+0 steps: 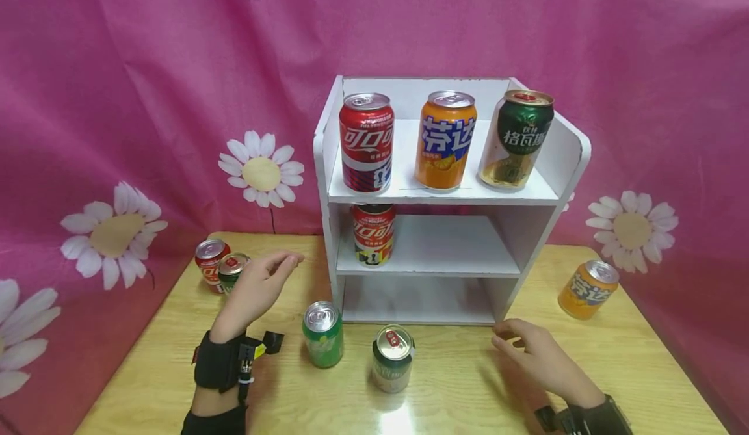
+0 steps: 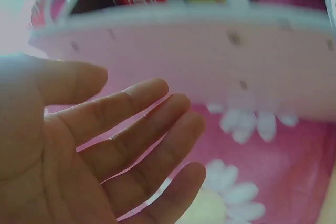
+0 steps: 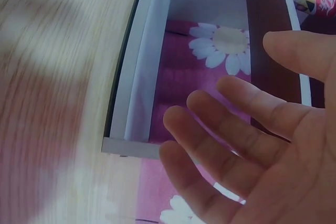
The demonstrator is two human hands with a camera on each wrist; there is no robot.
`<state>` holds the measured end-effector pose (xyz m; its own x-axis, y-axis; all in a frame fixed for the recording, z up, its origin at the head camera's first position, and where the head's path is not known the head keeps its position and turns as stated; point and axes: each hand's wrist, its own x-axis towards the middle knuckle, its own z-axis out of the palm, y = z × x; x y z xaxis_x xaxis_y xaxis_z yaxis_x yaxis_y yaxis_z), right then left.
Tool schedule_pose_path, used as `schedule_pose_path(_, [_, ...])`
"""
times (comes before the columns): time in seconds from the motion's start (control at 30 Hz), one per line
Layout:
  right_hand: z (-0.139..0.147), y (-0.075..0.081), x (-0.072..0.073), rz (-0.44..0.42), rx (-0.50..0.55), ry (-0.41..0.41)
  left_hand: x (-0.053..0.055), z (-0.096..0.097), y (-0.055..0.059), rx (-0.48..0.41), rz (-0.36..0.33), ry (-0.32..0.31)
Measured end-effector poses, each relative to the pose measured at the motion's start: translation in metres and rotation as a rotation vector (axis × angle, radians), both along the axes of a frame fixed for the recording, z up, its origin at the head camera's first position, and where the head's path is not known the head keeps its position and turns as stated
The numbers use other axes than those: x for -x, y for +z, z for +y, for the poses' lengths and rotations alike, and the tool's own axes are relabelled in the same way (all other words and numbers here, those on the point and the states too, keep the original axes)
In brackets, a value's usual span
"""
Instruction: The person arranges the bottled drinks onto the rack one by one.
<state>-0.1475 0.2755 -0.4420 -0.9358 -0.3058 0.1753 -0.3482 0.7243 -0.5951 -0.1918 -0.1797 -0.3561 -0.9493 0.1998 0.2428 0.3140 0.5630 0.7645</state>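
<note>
My left hand (image 1: 257, 292) hovers over the table's left side, fingers loosely extended and holding nothing. Partly behind it stand a red cola can (image 1: 209, 259) and a green can with a gold top (image 1: 233, 266). To its right is a light green can (image 1: 323, 334). My right hand (image 1: 535, 354), also holding nothing, is near the lower right corner of the white shelf (image 1: 445, 199); the right wrist view shows its fingers (image 3: 210, 137) spread and slightly bent. Between the hands stands a green-and-pale can (image 1: 393, 360), in front of the shelf.
Along the top shelf stand a red cola can (image 1: 367, 142), an orange soda can (image 1: 446, 141) and a green-and-gold can (image 1: 517, 139). Another red cola can (image 1: 373, 235) occupies the middle shelf's left end. An orange can (image 1: 588, 290) stands at the table's right. A pink flowered curtain (image 1: 175, 84) hangs behind.
</note>
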Motion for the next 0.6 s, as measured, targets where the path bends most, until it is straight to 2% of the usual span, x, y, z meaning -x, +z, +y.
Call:
schedule_pose_path(0.13, [0.006, -0.002, 0.003, -0.023, -0.008, -0.027, 0.014, -0.011, -0.014, -0.058, -0.067, 0.056])
schedule_pose_path(0.33, [0.033, -0.009, 0.008, -0.045, -0.038, -0.151, 0.032, -0.014, -0.036, -0.116, -0.122, 0.046])
schedule_pose_path(0.43, [0.055, -0.009, 0.01, -0.085, -0.075, -0.226, 0.037, -0.014, -0.041, -0.109, -0.122, 0.042])
schedule_pose_path(0.6, [0.097, -0.006, 0.01, -0.217, -0.129, -0.36, 0.039, -0.012, -0.044, -0.08, -0.124, 0.047])
